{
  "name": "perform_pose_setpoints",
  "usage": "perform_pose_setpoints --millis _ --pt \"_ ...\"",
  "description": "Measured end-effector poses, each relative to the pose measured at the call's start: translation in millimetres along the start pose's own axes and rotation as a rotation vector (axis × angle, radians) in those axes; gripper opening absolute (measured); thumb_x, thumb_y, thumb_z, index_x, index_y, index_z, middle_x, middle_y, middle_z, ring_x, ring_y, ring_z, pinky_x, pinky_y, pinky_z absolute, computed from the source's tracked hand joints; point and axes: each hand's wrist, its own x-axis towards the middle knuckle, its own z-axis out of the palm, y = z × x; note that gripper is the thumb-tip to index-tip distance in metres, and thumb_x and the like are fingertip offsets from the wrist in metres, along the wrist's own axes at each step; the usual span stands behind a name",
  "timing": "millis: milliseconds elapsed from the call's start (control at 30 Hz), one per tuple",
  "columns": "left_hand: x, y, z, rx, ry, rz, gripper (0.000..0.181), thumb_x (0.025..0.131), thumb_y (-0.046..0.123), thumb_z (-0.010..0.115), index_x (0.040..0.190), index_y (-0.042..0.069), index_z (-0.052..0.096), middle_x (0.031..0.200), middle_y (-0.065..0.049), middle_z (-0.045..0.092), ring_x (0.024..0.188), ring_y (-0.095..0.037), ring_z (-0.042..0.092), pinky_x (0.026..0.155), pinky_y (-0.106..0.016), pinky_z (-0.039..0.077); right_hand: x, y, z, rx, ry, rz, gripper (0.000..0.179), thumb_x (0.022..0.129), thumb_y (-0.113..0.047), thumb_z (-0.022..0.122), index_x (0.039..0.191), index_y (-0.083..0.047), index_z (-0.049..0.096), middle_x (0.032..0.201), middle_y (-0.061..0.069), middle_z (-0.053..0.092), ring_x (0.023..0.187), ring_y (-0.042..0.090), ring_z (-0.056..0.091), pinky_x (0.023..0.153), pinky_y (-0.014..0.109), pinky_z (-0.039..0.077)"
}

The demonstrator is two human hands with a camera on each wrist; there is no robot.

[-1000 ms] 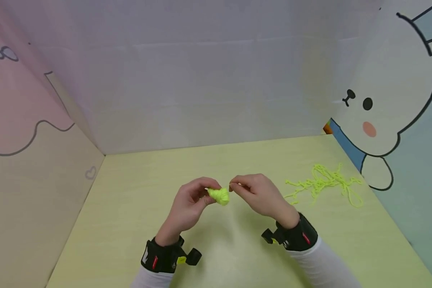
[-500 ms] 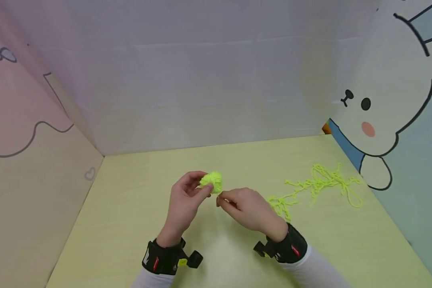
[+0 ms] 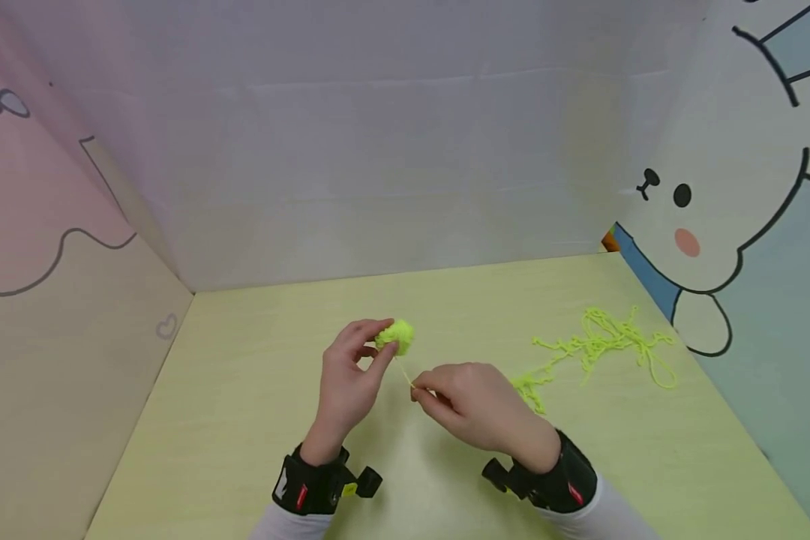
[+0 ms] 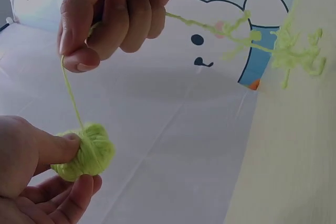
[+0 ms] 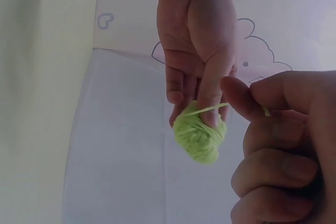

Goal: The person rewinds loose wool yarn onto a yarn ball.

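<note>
A small ball of neon yellow-green yarn [image 3: 400, 336] is pinched between the thumb and fingers of my left hand [image 3: 351, 375], held up over the table. My right hand [image 3: 475, 401], lower and to the right, pinches the strand [image 4: 70, 93] between thumb and forefinger, its other fingers curled in. That strand runs taut from the ball to my right fingertips. In the left wrist view the yarn continues past my right hand towards the loose heap. The right wrist view shows the wound layers of the ball [image 5: 199, 139] under my left thumb.
A loose, tangled heap of the same yarn [image 3: 604, 343] lies on the right of the pale yellow table [image 3: 277, 330], trailing towards my right wrist. A whitish sheet [image 3: 378, 165] stands behind the table, and printed cartoon panels [image 3: 776, 315] flank it.
The ball has turned in my left hand and moved slightly up and left. My right hand has come round from beside the ball to below it, drawing out the strand.
</note>
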Motion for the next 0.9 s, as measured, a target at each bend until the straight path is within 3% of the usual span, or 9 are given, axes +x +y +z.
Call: perform_pose_setpoints --millis 200,367,533,700,900 --pt "-2.9 -6.2 1.3 0.022 -0.106 0.017 0.032 0.087 0.005 0.075 0.117 0.016 0.073 0.109 0.001 0.065 0.093 -0.011 0.060 0.074 -0.036 0.059 0.3 7 -11 -0.017 0.119 -0.001 0.009 0.095 -0.022 0.064 0.097 -0.019 0.073 0.080 -0.014 0.066 0.060 -0.002 0.048 0.051 0.022 0.048" --pt "-5.5 -3.8 1.0 -0.052 -0.237 0.016 0.031 0.087 0.006 0.074 0.116 0.018 0.073 0.109 0.003 0.066 0.092 -0.013 0.062 0.072 -0.037 0.060 4.1 18 -16 -0.037 0.221 0.030 0.010 0.093 -0.021 0.069 0.100 -0.017 0.074 0.082 -0.010 0.067 0.056 0.001 0.044 0.048 0.023 0.044" --pt "-7.1 -3.0 -0.6 -0.171 -0.344 0.016 0.031 0.087 0.005 0.073 0.116 0.015 0.071 0.111 0.000 0.067 0.093 -0.016 0.063 0.072 -0.035 0.060 8.4 27 -16 -0.025 0.272 0.045 0.009 0.091 -0.020 0.071 0.100 -0.018 0.074 0.082 -0.010 0.068 0.054 0.003 0.041 0.046 0.024 0.040" --pt "-6.9 0.7 -4.2 -0.313 -0.367 0.002 0.038 0.087 -0.003 0.070 0.124 0.005 0.066 0.114 -0.009 0.065 0.096 -0.022 0.063 0.077 -0.034 0.060 10.5 34 -10 0.025 0.260 0.079 0.010 0.093 -0.022 0.069 0.100 -0.018 0.075 0.080 -0.011 0.066 0.055 0.004 0.043 0.048 0.026 0.041" --pt "-6.8 0.9 -6.7 -0.430 -0.353 -0.039 0.044 0.088 -0.008 0.066 0.130 0.006 0.063 0.117 -0.012 0.062 0.098 -0.027 0.062 0.081 -0.036 0.059 10.5 37 5 0.104 0.135 0.163 0.012 0.097 -0.020 0.062 0.099 -0.019 0.074 0.079 -0.012 0.063 0.057 0.005 0.044 0.052 0.026 0.042"
